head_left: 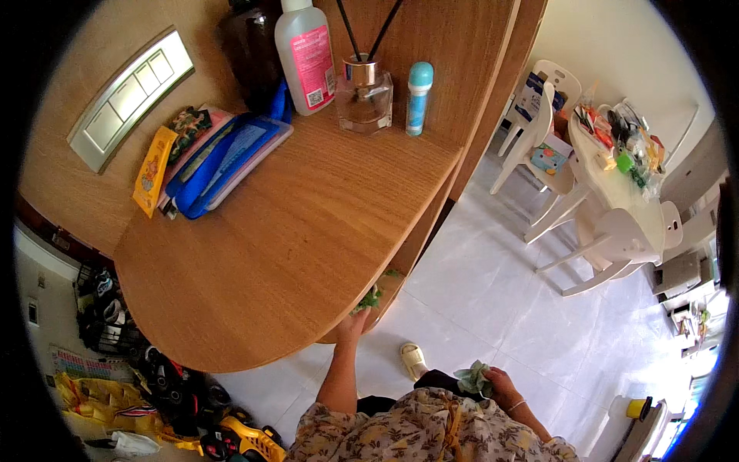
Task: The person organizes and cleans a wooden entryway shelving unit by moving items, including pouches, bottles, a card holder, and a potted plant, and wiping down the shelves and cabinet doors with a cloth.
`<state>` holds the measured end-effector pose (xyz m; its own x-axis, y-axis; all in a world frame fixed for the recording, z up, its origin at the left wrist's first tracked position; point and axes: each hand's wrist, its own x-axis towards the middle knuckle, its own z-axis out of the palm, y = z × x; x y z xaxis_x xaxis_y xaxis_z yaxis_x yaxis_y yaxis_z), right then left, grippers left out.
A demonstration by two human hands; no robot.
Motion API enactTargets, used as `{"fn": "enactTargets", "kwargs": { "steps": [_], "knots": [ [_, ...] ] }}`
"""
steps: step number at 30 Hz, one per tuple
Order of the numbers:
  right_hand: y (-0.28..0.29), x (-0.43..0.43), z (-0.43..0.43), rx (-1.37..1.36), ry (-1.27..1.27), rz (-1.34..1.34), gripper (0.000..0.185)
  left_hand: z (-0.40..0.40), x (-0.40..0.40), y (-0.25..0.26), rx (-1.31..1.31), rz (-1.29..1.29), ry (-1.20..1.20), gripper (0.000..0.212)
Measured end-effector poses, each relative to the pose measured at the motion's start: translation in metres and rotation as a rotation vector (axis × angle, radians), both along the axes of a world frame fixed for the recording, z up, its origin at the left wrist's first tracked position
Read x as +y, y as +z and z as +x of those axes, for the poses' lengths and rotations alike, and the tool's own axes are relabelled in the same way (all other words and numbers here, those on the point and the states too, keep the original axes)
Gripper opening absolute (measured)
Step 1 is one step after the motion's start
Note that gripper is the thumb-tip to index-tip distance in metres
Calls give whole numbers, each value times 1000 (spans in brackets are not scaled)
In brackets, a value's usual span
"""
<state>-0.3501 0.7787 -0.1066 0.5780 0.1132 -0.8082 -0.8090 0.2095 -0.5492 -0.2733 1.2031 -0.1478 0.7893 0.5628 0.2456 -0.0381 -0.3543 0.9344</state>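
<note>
My right hand [502, 388] grips a crumpled pale green cloth [473, 379] in front of my body, over the floor. My left hand [353, 324] reaches in below the rounded wooden shelf top [277, 254], at its front edge. Right at its fingers are the green leaves of a small plant [369, 298], above a lower wooden shelf [388, 291]. The upper board hides most of those fingers, so whether they hold the plant is unclear.
On the upper board stand a pink-labelled bottle [306, 63], a glass reed diffuser [364, 101], a blue roll-on bottle [418, 101] and blue-strapped pouches [231, 156]. White chairs [618, 237] surround a cluttered table [641, 202] at right. Toy vehicles [248, 439] lie lower left.
</note>
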Motion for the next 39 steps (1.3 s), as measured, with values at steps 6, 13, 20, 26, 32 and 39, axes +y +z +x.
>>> {"fn": "enactTargets", "kwargs": {
  "steps": [6, 13, 20, 26, 32, 39],
  "knots": [
    [-8, 19, 19, -41, 21, 53, 26, -51, -1, 6, 110, 136, 31, 79],
    [9, 88, 59, -94, 349, -5, 30, -99, -3, -13, 50, -8, 145, 83],
    [35, 218, 77, -194, 600, 84, 27, -146, -20, 16, -146, -719, 180, 89],
    [28, 251, 63, -165, 671, 203, 25, -214, -4, 73, -329, -1156, 117, 59],
    [-6, 216, 80, -286, 736, 124, 27, -275, 22, 212, -101, -232, 213, 54],
    [-25, 227, 114, -390, 543, 2, 28, -327, 64, 347, 88, 142, 385, 71]
  ]
}}
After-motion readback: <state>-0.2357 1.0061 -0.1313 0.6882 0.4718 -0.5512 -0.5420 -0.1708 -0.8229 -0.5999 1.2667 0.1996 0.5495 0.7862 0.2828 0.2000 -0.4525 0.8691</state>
